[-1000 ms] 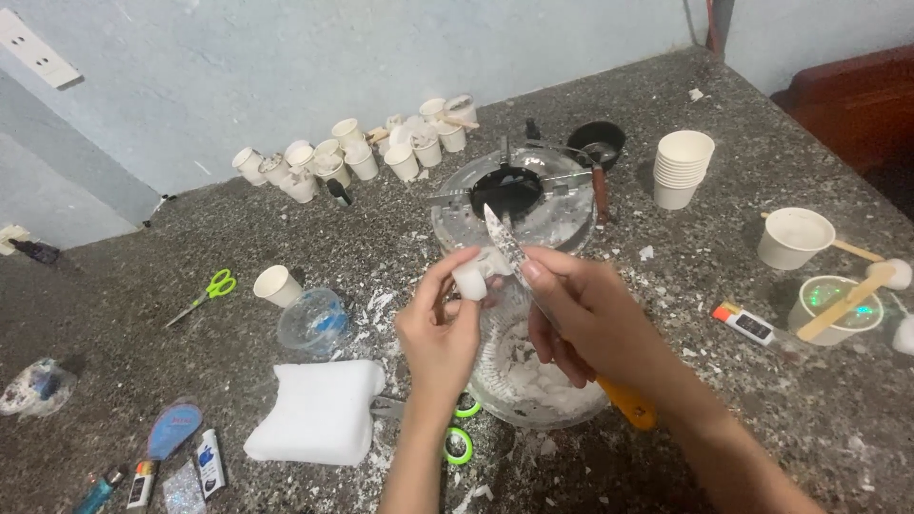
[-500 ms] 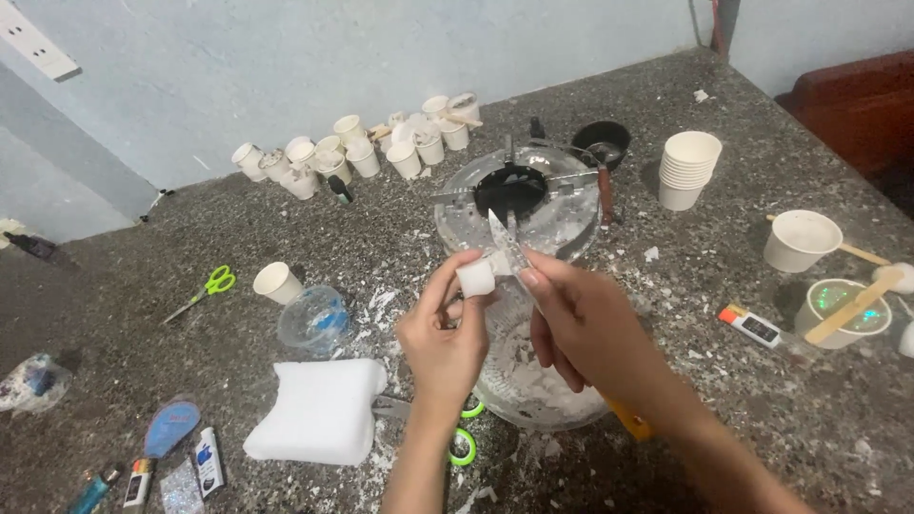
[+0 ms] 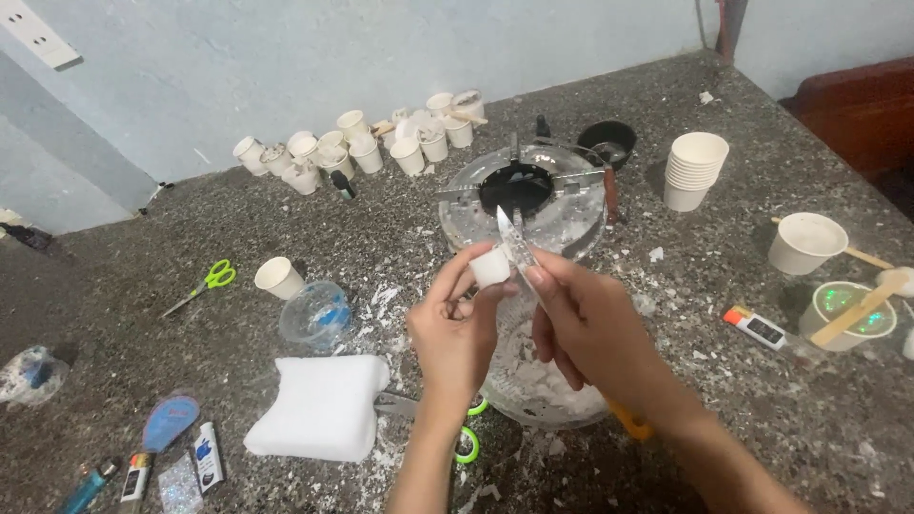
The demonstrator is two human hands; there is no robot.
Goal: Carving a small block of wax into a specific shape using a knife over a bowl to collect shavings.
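My left hand (image 3: 454,328) pinches a small white wax chunk (image 3: 490,267) between thumb and fingers. My right hand (image 3: 590,328) grips a knife whose thin blade (image 3: 507,233) points up and rests against the chunk's right side; its orange handle end (image 3: 630,421) sticks out below my wrist. Both hands hover over a clear bowl (image 3: 533,395) holding white shavings.
A round stove burner (image 3: 519,195) sits behind the hands. A white block (image 3: 319,405), green scissors (image 3: 205,284), a clear cup (image 3: 314,312), a cup stack (image 3: 693,169), several small cups (image 3: 352,148), lighters (image 3: 90,485) and green-handled scissors (image 3: 466,440) lie around on the speckled table.
Both hands have drifted slightly left and lower in view, still holding the chunk and knife; the blade stays against the chunk.
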